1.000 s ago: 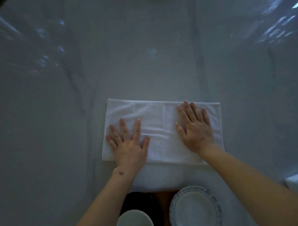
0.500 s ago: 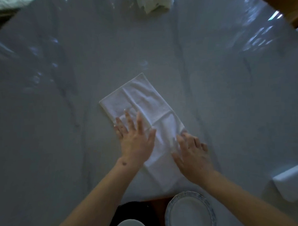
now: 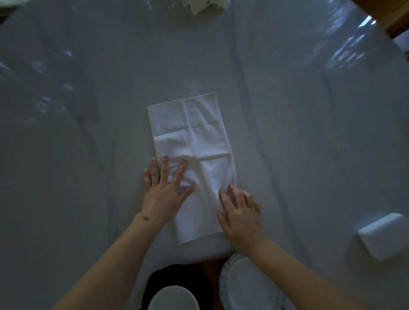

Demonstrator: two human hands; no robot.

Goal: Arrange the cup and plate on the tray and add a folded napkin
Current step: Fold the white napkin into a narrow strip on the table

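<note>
A white napkin [image 3: 193,141] lies folded into a long strip on the pale marble table [image 3: 84,182], its long side running away from me. My left hand [image 3: 164,193] rests flat on its near left part, fingers spread. My right hand [image 3: 241,215] lies flat on its near right corner. Below the table edge, a white plate [image 3: 247,290] with a patterned rim sits at the bottom right. A white cup [image 3: 172,303] stands to its left, seen from above. Plate and cup rest on something brown and dark, partly hidden by my arms.
A white rectangular box [image 3: 385,239] sits near the table's right edge. A crumpled white cloth [image 3: 205,1] lies at the far edge. The table's curved rim [image 3: 380,32] shows at the upper right, with wooden floor beyond.
The napkin has turned from lying crosswise, through a diagonal, to lying lengthwise away from me. Both hands slid to its near end. The view has tilted up, showing the far cloth.
</note>
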